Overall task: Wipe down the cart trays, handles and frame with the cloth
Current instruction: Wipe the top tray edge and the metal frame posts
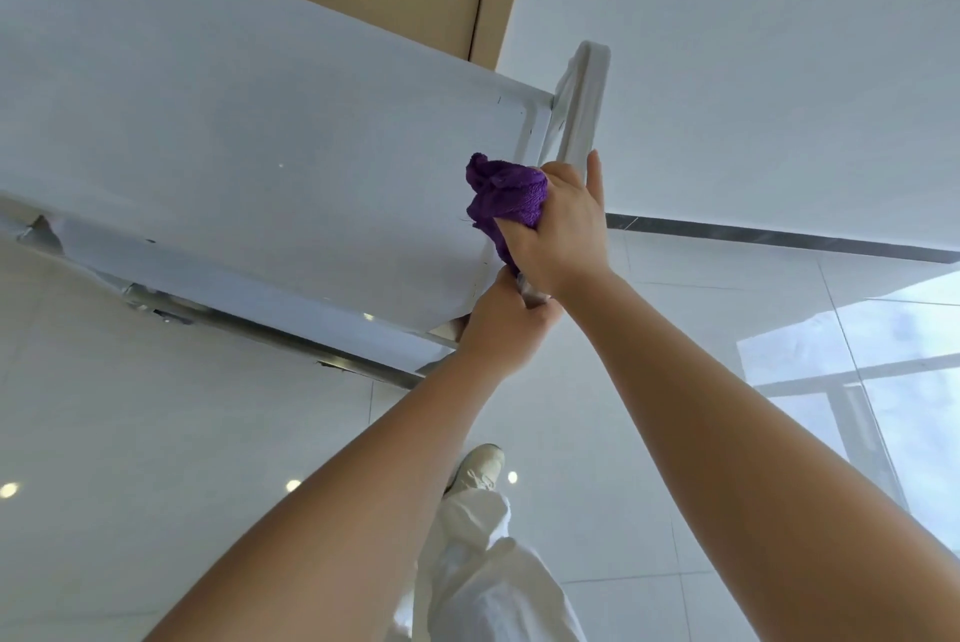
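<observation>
1. Fingers of the right hand curl around a bunched purple terry cloth, at frame centre.
2. Cloth presses against the white metal cart tray edge, beside the white upright handle.
3. Left hand, just below, grips the tray's corner frame.
4. White trouser leg and pale shoe stand on glossy white floor tiles.

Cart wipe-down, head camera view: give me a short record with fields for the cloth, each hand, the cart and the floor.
cloth: purple cloth, bunched, against the cart's end by the handle
right hand: right hand grips the cloth
left hand: left hand curled round a metal part at the tray's corner
cart: white top tray; white handle at its end
floor: glossy pale tiles
</observation>
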The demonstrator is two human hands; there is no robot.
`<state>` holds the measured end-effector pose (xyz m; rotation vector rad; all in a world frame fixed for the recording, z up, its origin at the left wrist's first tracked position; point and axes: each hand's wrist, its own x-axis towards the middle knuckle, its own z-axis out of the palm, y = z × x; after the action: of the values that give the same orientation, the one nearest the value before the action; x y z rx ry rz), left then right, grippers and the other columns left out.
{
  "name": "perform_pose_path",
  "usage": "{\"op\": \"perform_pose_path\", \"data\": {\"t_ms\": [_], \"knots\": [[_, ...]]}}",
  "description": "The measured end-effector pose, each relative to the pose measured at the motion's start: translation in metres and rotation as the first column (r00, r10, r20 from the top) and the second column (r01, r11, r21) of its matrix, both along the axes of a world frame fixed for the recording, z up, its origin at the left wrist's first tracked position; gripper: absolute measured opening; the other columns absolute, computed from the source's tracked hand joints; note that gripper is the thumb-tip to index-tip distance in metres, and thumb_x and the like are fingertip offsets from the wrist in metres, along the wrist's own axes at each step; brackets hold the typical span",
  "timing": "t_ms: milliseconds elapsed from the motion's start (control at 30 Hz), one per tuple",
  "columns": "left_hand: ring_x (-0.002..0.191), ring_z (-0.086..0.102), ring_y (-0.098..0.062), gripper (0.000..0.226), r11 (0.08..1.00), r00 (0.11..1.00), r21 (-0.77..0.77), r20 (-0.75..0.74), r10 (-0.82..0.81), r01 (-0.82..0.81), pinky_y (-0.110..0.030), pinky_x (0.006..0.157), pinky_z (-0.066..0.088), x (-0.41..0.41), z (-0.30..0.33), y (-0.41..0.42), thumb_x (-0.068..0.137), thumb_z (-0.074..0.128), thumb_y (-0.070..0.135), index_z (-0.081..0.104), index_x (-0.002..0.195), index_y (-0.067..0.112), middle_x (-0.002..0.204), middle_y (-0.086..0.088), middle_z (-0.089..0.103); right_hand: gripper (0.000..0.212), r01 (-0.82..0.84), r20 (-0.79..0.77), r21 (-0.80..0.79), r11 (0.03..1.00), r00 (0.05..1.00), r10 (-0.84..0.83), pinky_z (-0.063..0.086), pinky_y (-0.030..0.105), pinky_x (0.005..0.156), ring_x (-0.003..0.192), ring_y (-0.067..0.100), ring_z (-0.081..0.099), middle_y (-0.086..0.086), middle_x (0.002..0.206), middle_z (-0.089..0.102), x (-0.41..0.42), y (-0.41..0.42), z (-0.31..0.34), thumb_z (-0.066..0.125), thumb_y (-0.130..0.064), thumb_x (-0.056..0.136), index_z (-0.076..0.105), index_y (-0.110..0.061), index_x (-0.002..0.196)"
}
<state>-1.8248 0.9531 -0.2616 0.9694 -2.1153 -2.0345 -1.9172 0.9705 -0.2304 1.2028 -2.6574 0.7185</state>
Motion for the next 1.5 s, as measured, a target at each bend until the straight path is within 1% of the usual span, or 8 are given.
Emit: {"op": "perform_pose_path", "data": {"t_ms": [300,433,667,767,867,1067,1300,1500], "knots": [[0.051,0.042,-0.011,0.022,0.995,0.995,-0.03,0.049,0.092,-0.091,-0.015,0.046,0.034,0.095,-0.002,0.011,0.081,0.054,0.004,0.043,0.073,0.021,0.057,0.004,0.046,0.039,0.077,0.093,-0.002,0.997,0.993,-0.077,-0.011,0.03,0.112,0.105,0.015,0.051,-0.006,0.075,0.062,0.1,0.01,0.0,0.04,-0.045,0.081,0.065,-0.015,0.08],[0.047,0.043,-0.008,0.016,0.975,0.978,-0.096,0.043,0.205,-0.2,-0.018,0.045,0.034,0.142,-0.001,0.024,0.081,0.057,0.011,0.046,0.079,0.023,0.058,0.005,0.048,0.039,0.127,0.362,-0.134,0.983,0.93,-0.071,-0.006,0.031,0.115,0.109,0.01,0.045,-0.011,0.075,0.057,0.147,0.02,0.015,0.034,-0.042,0.082,0.061,-0.014,0.077],[0.069,0.059,-0.016,0.065,0.932,0.924,-0.163,0.158,0.348,-0.323,-0.026,0.062,0.048,0.234,0.008,0.049,0.08,0.063,0.016,0.031,0.137,0.025,0.09,0.001,0.057,0.039,-0.025,0.679,-0.164,0.986,0.722,0.132,0.014,0.041,0.113,0.074,-0.016,0.044,0.001,0.059,0.04,0.193,0.063,0.051,0.042,-0.022,0.095,0.036,-0.009,0.059],[0.091,0.059,-0.021,0.073,0.919,0.898,-0.28,0.266,0.352,-0.277,-0.031,0.078,0.048,0.27,0.019,0.057,0.084,0.061,0.021,0.022,0.145,0.02,0.108,-0.002,0.054,0.038,-0.024,0.679,-0.239,0.971,0.71,0.185,0.033,0.045,0.106,0.081,-0.005,0.053,0.007,0.065,0.048,0.184,0.079,0.068,0.044,-0.022,0.096,0.053,0.01,0.078],[0.102,0.054,-0.02,0.071,0.764,0.918,-0.612,0.153,0.366,-0.203,-0.039,0.092,0.044,0.287,0.044,0.071,0.079,0.063,0.036,0.035,0.14,0.014,0.112,0.001,0.051,0.038,0.05,0.723,-0.193,0.98,0.682,0.108,0.048,0.043,0.083,0.091,0.029,0.06,0.017,0.091,0.064,0.167,0.083,0.079,0.048,-0.033,0.094,0.058,0.003,0.098],[0.1,0.055,-0.023,0.07,0.63,0.913,-0.775,0.221,0.343,-0.049,-0.045,0.1,0.032,0.253,0.069,0.094,0.076,0.016,0.058,0.055,0.117,0.017,0.109,0.0,0.061,0.028,0.03,0.693,0.099,0.995,0.715,-0.09,0.038,0.03,0.072,0.081,0.024,0.053,0.003,0.082,0.058,0.152,0.097,0.061,0.052,-0.041,0.091,0.056,-0.014,0.086],[0.062,0.053,-0.023,0.034,0.168,0.934,-0.986,0.067,0.351,0.008,-0.032,0.069,0.031,0.283,0.031,0.096,0.085,0.039,0.038,0.063,0.082,0.014,0.07,0.0,0.058,0.024,0.011,0.703,0.149,0.989,0.702,-0.114,0.04,0.031,0.065,0.067,0.02,0.048,0.0,0.07,0.052,0.191,0.114,0.045,0.053,-0.031,0.088,0.057,-0.009,0.08],[0.059,0.051,-0.021,0.034,0.155,0.958,-0.988,0.047,0.281,0.002,-0.03,0.06,0.037,0.317,0.034,0.098,0.085,0.039,0.037,0.062,0.08,0.014,0.067,0.0,0.055,0.027,0.086,0.691,0.142,0.986,0.705,-0.16,0.041,0.034,0.06,0.062,0.021,0.046,0.001,0.064,0.05,0.231,0.133,0.04,0.053,-0.029,0.087,0.052,-0.01,0.068]]}}
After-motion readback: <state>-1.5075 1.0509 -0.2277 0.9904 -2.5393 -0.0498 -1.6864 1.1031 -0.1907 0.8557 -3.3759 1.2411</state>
